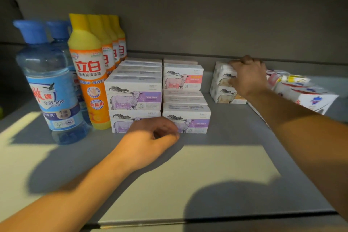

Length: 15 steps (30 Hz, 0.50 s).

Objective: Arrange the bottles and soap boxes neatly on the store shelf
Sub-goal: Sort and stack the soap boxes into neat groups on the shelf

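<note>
On the grey shelf (226,165), blue bottles (50,84) and orange-yellow bottles (90,73) stand in rows at the left. Purple-labelled sheep soap boxes (133,96) are stacked beside them, with a second stack (186,117) and a pink-labelled box (183,78) to their right. My left hand (150,137) hovers with loosely curled fingers just in front of the purple stacks, holding nothing. My right hand (248,77) grips the top box of a small stack of yellow-labelled soap boxes (224,90) near the shelf's back.
White, red and blue soap boxes (305,96) lie tilted at the far right, behind my right forearm. A sunlit patch covers the shelf's front (188,184). The shelf's front edge runs along the bottom of the view.
</note>
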Motion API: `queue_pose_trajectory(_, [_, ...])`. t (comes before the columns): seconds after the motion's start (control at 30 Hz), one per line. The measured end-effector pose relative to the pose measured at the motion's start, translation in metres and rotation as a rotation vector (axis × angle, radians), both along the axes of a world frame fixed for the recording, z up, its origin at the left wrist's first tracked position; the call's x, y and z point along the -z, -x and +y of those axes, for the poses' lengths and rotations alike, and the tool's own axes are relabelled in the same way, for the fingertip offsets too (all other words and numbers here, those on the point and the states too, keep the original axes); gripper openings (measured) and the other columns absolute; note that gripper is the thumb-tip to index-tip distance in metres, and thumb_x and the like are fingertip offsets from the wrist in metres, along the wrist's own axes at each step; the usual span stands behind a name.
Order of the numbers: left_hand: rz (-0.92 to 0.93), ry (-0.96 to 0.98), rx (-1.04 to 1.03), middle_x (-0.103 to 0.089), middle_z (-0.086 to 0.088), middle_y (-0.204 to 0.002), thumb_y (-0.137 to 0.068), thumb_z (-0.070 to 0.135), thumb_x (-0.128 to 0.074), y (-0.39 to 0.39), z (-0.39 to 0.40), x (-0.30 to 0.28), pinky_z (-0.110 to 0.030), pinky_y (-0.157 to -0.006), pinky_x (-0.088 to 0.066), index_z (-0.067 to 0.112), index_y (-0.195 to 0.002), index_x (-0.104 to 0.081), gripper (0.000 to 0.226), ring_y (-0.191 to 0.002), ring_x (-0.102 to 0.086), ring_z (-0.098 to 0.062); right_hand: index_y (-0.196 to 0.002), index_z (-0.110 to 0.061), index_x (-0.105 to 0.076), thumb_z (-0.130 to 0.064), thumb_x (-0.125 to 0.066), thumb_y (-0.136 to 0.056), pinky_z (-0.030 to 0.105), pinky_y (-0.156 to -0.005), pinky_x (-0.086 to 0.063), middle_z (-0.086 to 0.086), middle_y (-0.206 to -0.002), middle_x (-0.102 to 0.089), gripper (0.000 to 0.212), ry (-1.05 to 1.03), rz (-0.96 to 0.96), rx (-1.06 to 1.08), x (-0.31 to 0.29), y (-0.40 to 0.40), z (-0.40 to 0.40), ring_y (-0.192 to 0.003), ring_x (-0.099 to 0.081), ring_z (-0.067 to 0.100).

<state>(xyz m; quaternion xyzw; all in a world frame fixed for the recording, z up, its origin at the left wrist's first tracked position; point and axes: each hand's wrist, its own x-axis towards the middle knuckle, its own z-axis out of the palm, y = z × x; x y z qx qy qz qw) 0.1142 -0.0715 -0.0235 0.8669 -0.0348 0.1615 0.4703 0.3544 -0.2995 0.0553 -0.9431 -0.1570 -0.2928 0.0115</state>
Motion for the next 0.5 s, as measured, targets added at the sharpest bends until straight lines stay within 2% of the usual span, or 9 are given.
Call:
queue_pose_trajectory(0.1, [0.016, 0.014, -0.017, -0.073, 0.019, -0.085, -0.084, 0.024, -0.070, 0.000, 0.001, 0.000, -0.012, -0.069, -0.049, 0.032, -0.087, -0.071, 0.010, -0.074, -0.067, 0.000, -0.137, -0.024, -0.054, -0.026, -0.069, -0.087, 0.047, -0.103, -0.036, 0.013, -0.126, -0.051, 0.053, -0.112, -0.051, -0.056, -0.002, 0.019, -0.004, -0.114, -0.047, 0.037])
queue_pose_trajectory(0.2, [0.006, 0.012, -0.028, -0.074, 0.014, -0.087, -0.084, 0.025, -0.070, 0.001, 0.001, -0.001, -0.018, -0.074, -0.053, 0.030, -0.092, -0.072, 0.009, -0.078, -0.068, -0.003, -0.138, -0.027, -0.051, -0.026, -0.067, -0.088, 0.051, -0.102, -0.040, 0.009, -0.127, -0.049, 0.052, -0.185, -0.034, -0.109, -0.011, 0.047, -0.005, -0.119, -0.044, 0.035])
queue_pose_trajectory(0.3, [-0.026, 0.034, -0.030, -0.074, 0.015, -0.089, -0.084, 0.027, -0.071, 0.003, 0.001, -0.005, -0.019, -0.075, -0.053, 0.029, -0.095, -0.071, 0.011, -0.080, -0.068, -0.003, -0.139, -0.026, -0.052, -0.023, -0.068, -0.086, 0.048, -0.104, -0.039, 0.006, -0.126, -0.051, 0.055, -0.292, 0.005, -0.227, -0.019, 0.085, -0.006, -0.119, -0.046, 0.032])
queue_pose_trajectory(0.37, [-0.070, 0.062, -0.030, -0.072, 0.020, -0.091, -0.082, 0.037, -0.070, 0.004, 0.002, -0.008, -0.015, -0.076, -0.051, 0.030, -0.094, -0.071, 0.014, -0.085, -0.067, 0.000, -0.136, -0.026, -0.054, -0.023, -0.071, -0.083, 0.039, -0.105, -0.038, 0.004, -0.126, -0.054, 0.055, -0.362, 0.062, -0.290, -0.023, 0.114, -0.003, -0.120, -0.048, 0.028])
queue_pose_trajectory(0.43, [-0.101, 0.103, -0.030, -0.070, 0.028, -0.094, -0.078, 0.041, -0.064, 0.005, 0.002, -0.011, -0.013, -0.079, -0.049, 0.028, -0.094, -0.070, 0.021, -0.091, -0.065, 0.004, -0.131, -0.023, -0.058, -0.023, -0.076, -0.080, 0.027, -0.098, -0.034, 0.004, -0.126, -0.059, 0.054, -0.374, 0.120, -0.321, -0.024, 0.144, 0.003, -0.119, -0.051, 0.027])
queue_pose_trajectory(0.5, [-0.106, 0.163, -0.006, -0.069, 0.028, -0.098, -0.081, 0.039, -0.064, 0.007, 0.002, -0.014, -0.020, -0.085, -0.049, 0.026, -0.104, -0.069, 0.027, -0.095, -0.065, 0.003, -0.128, -0.022, -0.062, -0.022, -0.079, -0.078, 0.018, -0.097, -0.031, 0.003, -0.128, -0.061, 0.053, -0.386, 0.188, -0.383, -0.021, 0.172, 0.011, -0.119, -0.053, 0.024])
